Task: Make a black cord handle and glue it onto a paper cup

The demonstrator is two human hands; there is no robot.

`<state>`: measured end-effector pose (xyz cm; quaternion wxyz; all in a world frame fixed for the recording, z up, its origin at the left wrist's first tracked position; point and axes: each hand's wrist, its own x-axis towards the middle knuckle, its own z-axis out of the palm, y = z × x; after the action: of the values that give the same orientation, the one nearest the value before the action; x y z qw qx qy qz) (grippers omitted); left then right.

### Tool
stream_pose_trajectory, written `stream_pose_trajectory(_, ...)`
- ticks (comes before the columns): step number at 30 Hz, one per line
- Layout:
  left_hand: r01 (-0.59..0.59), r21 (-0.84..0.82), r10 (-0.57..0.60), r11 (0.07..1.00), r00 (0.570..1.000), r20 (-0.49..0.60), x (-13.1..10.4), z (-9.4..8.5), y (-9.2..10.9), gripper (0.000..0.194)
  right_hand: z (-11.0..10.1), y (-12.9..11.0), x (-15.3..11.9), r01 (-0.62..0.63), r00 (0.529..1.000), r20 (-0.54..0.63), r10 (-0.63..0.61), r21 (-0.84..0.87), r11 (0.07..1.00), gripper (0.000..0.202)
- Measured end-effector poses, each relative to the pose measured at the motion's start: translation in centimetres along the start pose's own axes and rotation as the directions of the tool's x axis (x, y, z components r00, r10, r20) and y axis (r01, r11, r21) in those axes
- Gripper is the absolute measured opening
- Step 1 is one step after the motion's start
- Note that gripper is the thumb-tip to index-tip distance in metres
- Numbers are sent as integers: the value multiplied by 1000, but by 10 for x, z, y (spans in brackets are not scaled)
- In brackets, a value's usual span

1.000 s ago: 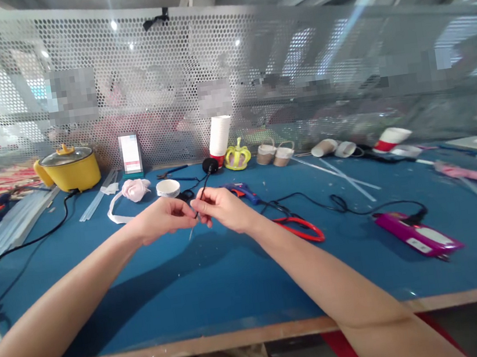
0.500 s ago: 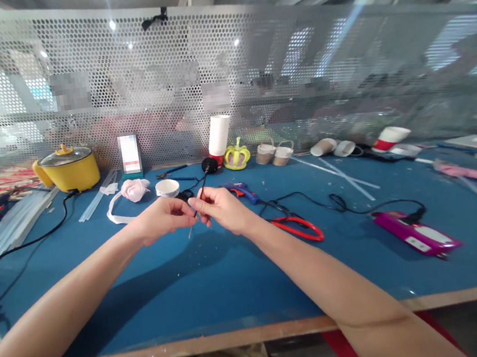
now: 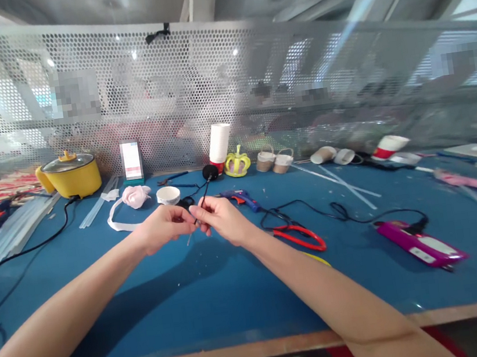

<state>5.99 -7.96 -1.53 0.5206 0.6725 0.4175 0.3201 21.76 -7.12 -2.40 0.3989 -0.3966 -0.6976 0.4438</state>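
The dark stem (image 3: 205,191) is located above the middle of the blue worktop (image 3: 173,316), between the two hands. Its long axis runs obliquely, from the fingertips up and away from the person, with a slight lean to the right. The far end points toward the perforated panel (image 3: 157,95) and meets a black round piece (image 3: 210,173); the near end is covered by the fingers. A thin pale strand (image 3: 189,239) projects below the fingertips, down and slightly to the left. The right hand (image 3: 221,219) is clamped on the stem, thumb against fingers. The left hand (image 3: 164,227) is closed beside it, with its fingertips together at the near end of the stem; the exact contact is too small to tell. The white tape roll (image 3: 168,196) lies beyond the left hand, and the pale pink fabric rose (image 3: 136,196) lies to the left of the roll. The blue glue gun (image 3: 245,200) lies just beyond and to the right of the right hand. The red loop handle (image 3: 302,238) lies farther right, beside the right forearm. The yellow crown-shaped piece (image 3: 237,164) stands beyond the glue gun, to the right of the stack of white cups (image 3: 219,142).
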Motion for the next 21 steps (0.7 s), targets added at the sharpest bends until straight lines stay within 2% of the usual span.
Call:
stream_pose_trajectory(13,-97,206,119,974,988,-100,2,-1,0,10,-1,0,2,12,999,-47,-17,-111,994,30)
stream_pose_trajectory(19,-101,135,116,986,988,-104,0,0,0,11,-1,-2,1,21,999,-35,-24,-93,995,29)
stream_pose_trajectory(21,-82,73,87,994,993,-73,0,-1,0,12,-3,-4,0,45,999,21,-45,-31,998,29)
